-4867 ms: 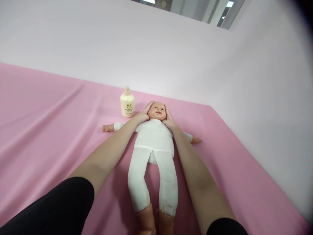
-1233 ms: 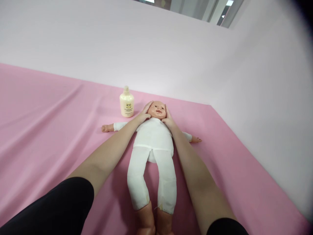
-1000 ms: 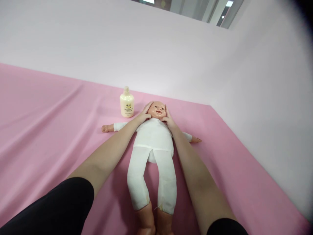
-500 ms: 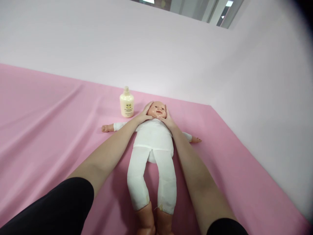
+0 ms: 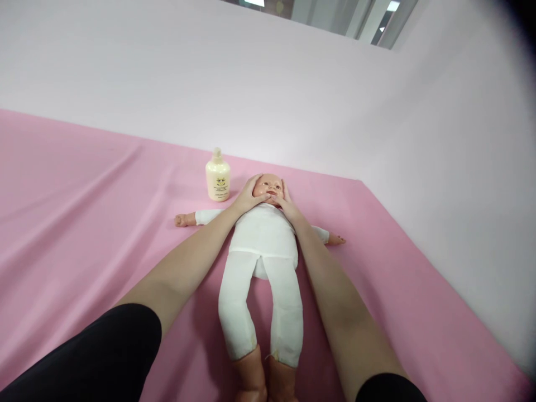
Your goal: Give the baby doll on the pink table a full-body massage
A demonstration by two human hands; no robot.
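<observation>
A baby doll (image 5: 263, 234) in a white top and trousers lies on its back, arms spread out and feet towards me. Its head is between my two hands. My left hand (image 5: 248, 198) cups the left side of the head, fingers along the cheek and the thumb across the chin just below the mouth. On the other side, my right hand (image 5: 287, 202) holds the cheek, its thumb also resting near the mouth. Both thumb tips are close together. Parts of the fingers are hidden behind the head.
A cream-coloured bottle (image 5: 218, 181) with a printed label stands upright left of the doll's head. Beneath everything is a pink cloth (image 5: 104, 190), creased on the left. White walls (image 5: 234, 84) rise behind it and on the right.
Both thumbs have slid up from under the doll's chin to just below its mouth. The fingers stay at the sides of the head, and the bottle has not moved.
</observation>
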